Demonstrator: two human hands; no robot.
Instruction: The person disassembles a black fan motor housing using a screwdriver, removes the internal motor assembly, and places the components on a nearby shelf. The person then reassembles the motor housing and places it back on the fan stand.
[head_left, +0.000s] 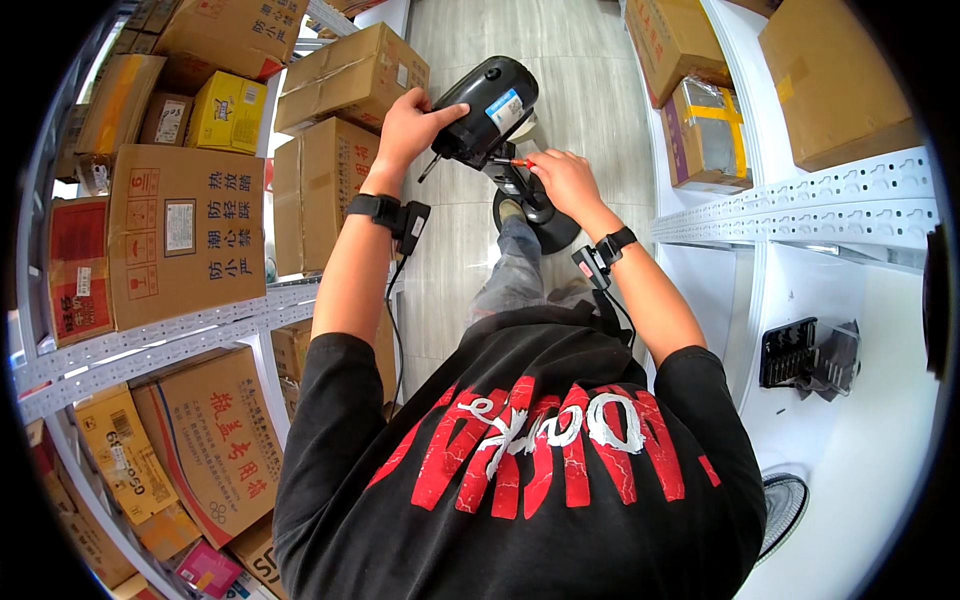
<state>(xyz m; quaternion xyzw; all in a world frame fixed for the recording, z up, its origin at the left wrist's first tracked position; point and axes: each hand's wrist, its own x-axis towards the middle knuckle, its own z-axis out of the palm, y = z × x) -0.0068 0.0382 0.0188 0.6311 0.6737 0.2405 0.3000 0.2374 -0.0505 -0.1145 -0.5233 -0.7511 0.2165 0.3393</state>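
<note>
My left hand [412, 130] grips the side of a black motor housing [485, 110] with a white-and-blue label and a thin shaft pointing down-left. The housing tops a black pedestal stand [540, 210] on the floor. My right hand [565, 180] holds a screwdriver [527, 163] with a red-and-black handle at the neck joint below the housing; the exact contact at its tip is unclear. My shoe [510, 210] is against the stand's round base. Both wrists wear black devices with cables.
Metal shelving on the left holds several cardboard boxes [185, 240]. The right shelving [800, 210] holds more boxes. A black tool case [788, 352] lies on a white surface at the right, with a wire fan grille [785, 515] lower down. Tiled floor [440, 310] runs between the shelves.
</note>
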